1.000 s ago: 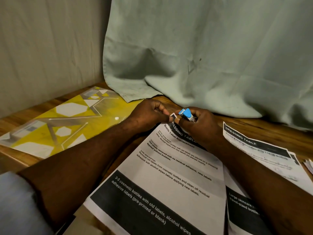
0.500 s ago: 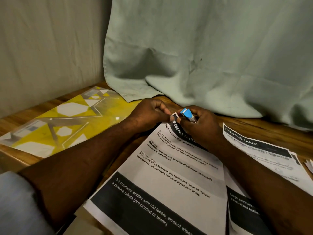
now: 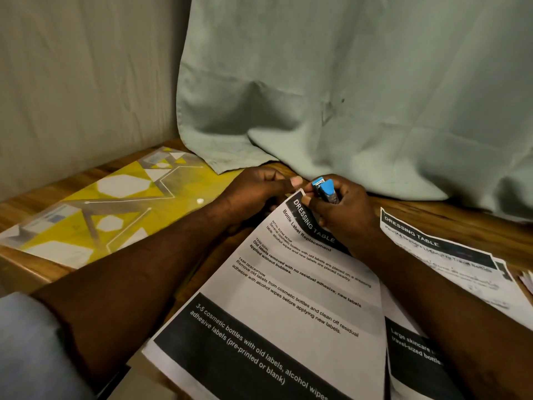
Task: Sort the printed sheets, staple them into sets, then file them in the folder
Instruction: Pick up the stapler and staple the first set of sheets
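A printed sheet set headed "Dressing Table, Bottle Label Replacement" (image 3: 291,287) lies slanted on the wooden table (image 3: 450,215). My left hand (image 3: 259,189) pinches its far top corner. My right hand (image 3: 343,212) grips a small blue stapler (image 3: 324,189) right at that same corner, its mouth beside the paper's edge. More printed sheets (image 3: 450,255) lie to the right, and another sheet (image 3: 415,353) shows under my right forearm. A yellow and white patterned plastic folder (image 3: 101,215) lies flat at the left.
A pale green curtain (image 3: 346,96) hangs down onto the back of the table just behind my hands. A wall (image 3: 72,82) stands at the left. The table's left edge runs under the folder.
The stapler in my right hand has tipped a little nearer to the paper's corner. My left hand stays pinched on that corner.
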